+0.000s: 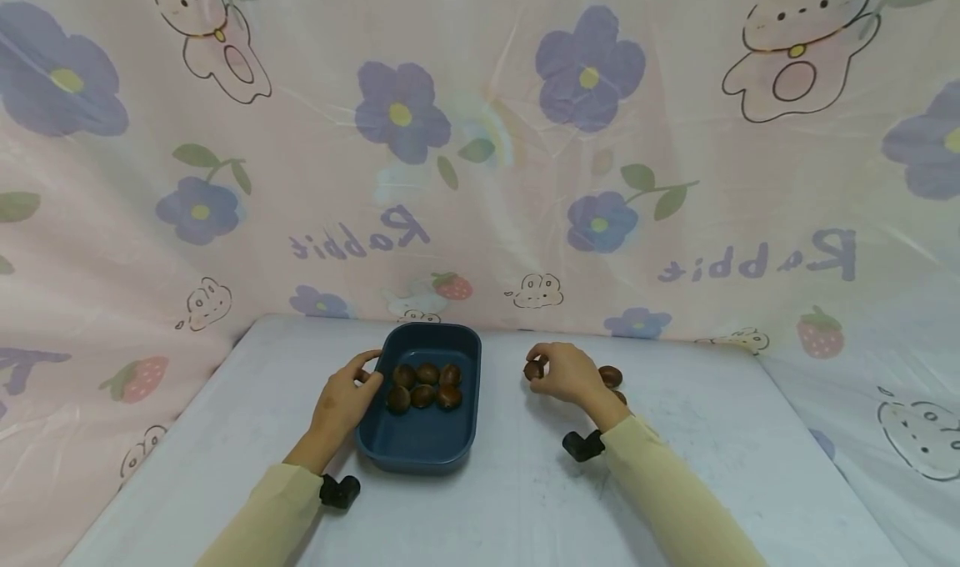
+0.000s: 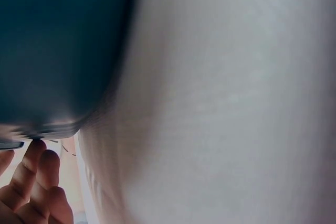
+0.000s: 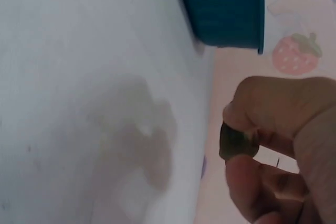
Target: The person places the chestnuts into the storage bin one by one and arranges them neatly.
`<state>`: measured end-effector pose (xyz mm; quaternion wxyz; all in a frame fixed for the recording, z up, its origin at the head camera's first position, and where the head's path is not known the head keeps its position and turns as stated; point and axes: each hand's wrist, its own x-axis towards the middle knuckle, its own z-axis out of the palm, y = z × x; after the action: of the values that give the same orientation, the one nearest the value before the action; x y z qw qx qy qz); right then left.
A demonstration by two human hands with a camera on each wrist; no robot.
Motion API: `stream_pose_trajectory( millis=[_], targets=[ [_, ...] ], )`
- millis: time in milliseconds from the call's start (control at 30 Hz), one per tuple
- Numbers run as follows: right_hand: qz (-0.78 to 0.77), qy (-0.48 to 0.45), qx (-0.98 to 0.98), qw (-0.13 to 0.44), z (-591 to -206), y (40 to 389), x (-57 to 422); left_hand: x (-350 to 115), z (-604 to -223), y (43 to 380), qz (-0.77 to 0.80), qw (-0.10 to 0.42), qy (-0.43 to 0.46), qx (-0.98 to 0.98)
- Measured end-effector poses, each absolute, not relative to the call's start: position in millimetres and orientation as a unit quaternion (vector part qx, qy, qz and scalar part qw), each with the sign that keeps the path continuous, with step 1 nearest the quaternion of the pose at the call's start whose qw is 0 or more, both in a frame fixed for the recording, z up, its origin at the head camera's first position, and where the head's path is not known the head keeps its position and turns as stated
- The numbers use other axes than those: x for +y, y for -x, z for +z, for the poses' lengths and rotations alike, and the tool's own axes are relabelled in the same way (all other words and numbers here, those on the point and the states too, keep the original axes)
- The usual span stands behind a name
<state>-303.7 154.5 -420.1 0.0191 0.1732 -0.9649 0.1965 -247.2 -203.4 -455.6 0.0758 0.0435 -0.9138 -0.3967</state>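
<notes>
A deep blue rectangular container point(image 1: 420, 454) stands on the table, with several brown chestnuts point(image 1: 422, 396) in two rows inside. At its left side my left hand point(image 1: 345, 396) holds the rim, thumb lapping over the edge. Fingertips point(image 2: 37, 148) meet the outer wall in the left wrist view. To the right of the container, my right hand point(image 1: 566, 373) pinches one chestnut point(image 1: 533, 370) between thumb and fingers. The right wrist view shows that chestnut point(image 3: 235, 142) raised, with the hand's shadow on the table. Two more chestnuts point(image 1: 611, 376) lie behind the right wrist, one partly hidden.
The white table point(image 1: 517, 500) ends at the back against a hanging cloth point(image 1: 495, 217) printed with rabbits, flowers and strawberries. Black wrist devices point(image 1: 583, 445) sit at both sleeve cuffs. The container's wall point(image 3: 226, 9) stands at the top of the right wrist view.
</notes>
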Motion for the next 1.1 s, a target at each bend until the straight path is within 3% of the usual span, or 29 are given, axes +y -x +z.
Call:
stream_pose_trajectory(
  millis=[1100],
  targets=[
    [0.28, -0.255, -0.925, 0.036, -399.3, 267.6, 97.6, -203.5, -454.9, 247.5, -0.396, 0.073, -0.044, -0.914]
  ],
)
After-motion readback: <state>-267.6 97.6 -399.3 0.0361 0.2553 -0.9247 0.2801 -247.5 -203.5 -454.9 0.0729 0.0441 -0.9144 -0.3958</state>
